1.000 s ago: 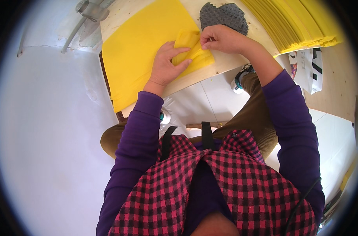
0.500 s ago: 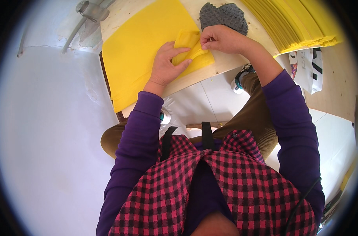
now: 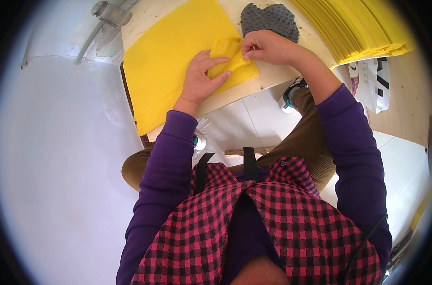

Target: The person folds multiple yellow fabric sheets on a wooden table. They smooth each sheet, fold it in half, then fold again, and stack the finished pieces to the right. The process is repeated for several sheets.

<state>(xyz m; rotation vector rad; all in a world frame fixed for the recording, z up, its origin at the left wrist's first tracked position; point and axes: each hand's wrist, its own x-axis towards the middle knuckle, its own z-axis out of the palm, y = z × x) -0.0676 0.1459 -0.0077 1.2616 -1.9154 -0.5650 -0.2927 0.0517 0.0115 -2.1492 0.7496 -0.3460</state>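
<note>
A large yellow cloth [image 3: 166,52] lies over the wooden tabletop, its near right corner folded up. My left hand [image 3: 200,77] holds that folded part, thumb and index finger on the near side and the other fingertips at its left edge. At the right of the fold, my right hand [image 3: 270,47] has thumb and forefinger pinched on the fabric's edge. Just beyond my right hand sits a crumpled dark grey textured cloth [image 3: 270,21]. What lies under the folded corner is hidden.
A thick stack of yellow cloth [image 3: 353,28] fills the far right of the wooden table [image 3: 268,84]. Below it hangs or stands a white printed bag [image 3: 371,85]. A grey translucent bottle [image 3: 112,13] is at the far left. My knees and feet are under the table edge.
</note>
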